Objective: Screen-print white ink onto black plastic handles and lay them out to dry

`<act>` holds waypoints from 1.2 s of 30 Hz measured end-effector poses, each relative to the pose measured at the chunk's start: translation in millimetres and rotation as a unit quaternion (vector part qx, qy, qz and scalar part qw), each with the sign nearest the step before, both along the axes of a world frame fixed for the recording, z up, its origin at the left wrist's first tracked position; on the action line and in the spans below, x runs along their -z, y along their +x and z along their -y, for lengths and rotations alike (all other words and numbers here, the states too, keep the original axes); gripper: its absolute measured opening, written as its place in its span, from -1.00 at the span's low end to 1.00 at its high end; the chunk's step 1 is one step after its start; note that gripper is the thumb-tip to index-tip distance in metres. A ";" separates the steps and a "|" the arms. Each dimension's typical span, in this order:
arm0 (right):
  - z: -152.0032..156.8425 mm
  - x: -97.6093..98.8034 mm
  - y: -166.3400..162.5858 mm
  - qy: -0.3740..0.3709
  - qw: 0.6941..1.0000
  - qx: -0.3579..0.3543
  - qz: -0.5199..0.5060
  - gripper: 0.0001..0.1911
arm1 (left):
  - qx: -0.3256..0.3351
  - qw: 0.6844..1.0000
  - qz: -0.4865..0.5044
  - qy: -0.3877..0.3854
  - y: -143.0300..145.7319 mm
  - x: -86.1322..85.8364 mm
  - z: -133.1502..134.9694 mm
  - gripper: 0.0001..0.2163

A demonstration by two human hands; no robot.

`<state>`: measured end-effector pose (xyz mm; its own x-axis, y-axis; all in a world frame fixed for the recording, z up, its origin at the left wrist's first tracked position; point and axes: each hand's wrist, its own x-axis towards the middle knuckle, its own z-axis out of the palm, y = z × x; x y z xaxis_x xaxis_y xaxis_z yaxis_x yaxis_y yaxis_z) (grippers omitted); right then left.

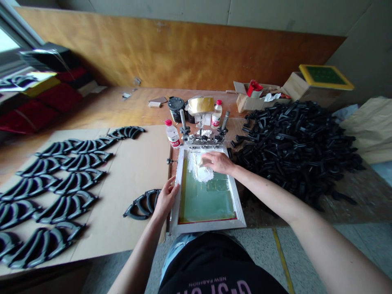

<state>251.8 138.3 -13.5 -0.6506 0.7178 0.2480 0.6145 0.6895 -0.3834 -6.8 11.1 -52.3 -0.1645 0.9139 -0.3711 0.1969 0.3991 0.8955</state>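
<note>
A silver-framed printing screen [208,206] with green mesh lies flat in front of me, its far end at a metal clamp [203,141]. Thick white ink [203,173] covers part of the upper mesh. My right hand [217,162] is closed over that ink, fingers pinched on a small pale scraper [201,162] mostly hidden by them. At the screen's left edge, my left hand [168,196] grips the frame with thumb and fingers. Just left of that wrist, a black curved, ribbed plastic part [142,204] lies on cardboard [122,171], partly covered by my hand.
Rows of similar black parts [67,179] cover the cardboard's left side. A large heap of black pieces [290,147] fills the right. Two red-capped bottles [173,134] and a black tub [176,108] stand around the clamp. Behind the heap is an open carton [257,100].
</note>
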 end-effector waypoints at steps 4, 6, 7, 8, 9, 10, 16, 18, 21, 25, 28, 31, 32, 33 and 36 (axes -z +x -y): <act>-50.4 -22.7 -5.0 -0.006 0.989 0.149 0.020 -0.37 | -0.001 0.998 0.055 0.017 -4.8 -31.2 -2.9 -0.31; -66.2 -28.7 11.4 0.005 0.976 0.216 0.011 -0.43 | -0.008 0.997 0.075 0.032 -7.0 -48.4 -9.4 -0.37; -70.0 -29.1 24.0 0.009 0.967 0.254 -0.005 -0.50 | -0.013 0.995 0.091 0.041 -7.2 -56.7 -15.0 -0.38; -70.9 -27.4 37.9 0.008 0.955 0.295 -0.025 -0.58 | -0.022 0.992 0.113 0.056 -6.6 -64.7 -22.1 -0.39; -69.1 -23.1 51.6 -0.002 0.941 0.337 -0.042 -0.66 | -0.035 0.987 0.138 0.080 -5.0 -72.5 -30.6 -0.40; -64.7 -16.3 63.5 -0.021 0.927 0.371 -0.053 -0.71 | -0.046 0.979 0.164 0.111 -2.5 -80.3 -40.2 -0.41; -8.6 48.9 62.3 -0.122 0.961 0.245 -0.048 -0.68 | -0.118 0.945 0.236 0.191 22.5 -105.0 -77.4 -0.55; 10.6 57.9 43.1 -0.100 0.980 0.169 -0.014 -0.64 | -0.141 0.944 0.241 0.175 34.8 -92.0 -66.2 -0.55; 41.0 50.9 10.5 -0.045 0.986 0.157 0.015 -0.86 | -0.060 0.965 0.255 0.008 57.2 -56.1 -30.1 -0.51; 88.8 34.0 -32.6 0.024 0.998 0.058 0.025 -0.83 | -0.049 0.943 0.295 -0.144 69.5 -13.3 17.9 -0.61; 111.3 32.4 -29.6 0.020 0.998 -0.048 0.027 -0.79 | -0.129 0.948 0.254 -0.143 34.9 7.8 40.9 -0.69; 114.3 36.6 26.7 -0.014 0.992 0.119 0.044 -0.78 | -0.236 0.953 0.135 -0.134 -34.4 31.6 63.8 -0.67; 113.5 39.0 52.6 -0.026 0.976 0.209 0.062 -0.78 | -0.265 0.950 0.093 -0.139 -58.3 40.9 72.3 -0.68; 113.0 42.1 78.5 -0.033 0.952 0.293 0.087 -0.81 | -0.280 0.947 0.053 -0.150 -79.8 50.4 80.9 -0.68; 114.7 55.9 139.6 -0.091 0.892 0.415 0.155 -0.83 | -0.236 0.949 -0.059 -0.199 -121.5 75.3 100.9 -0.65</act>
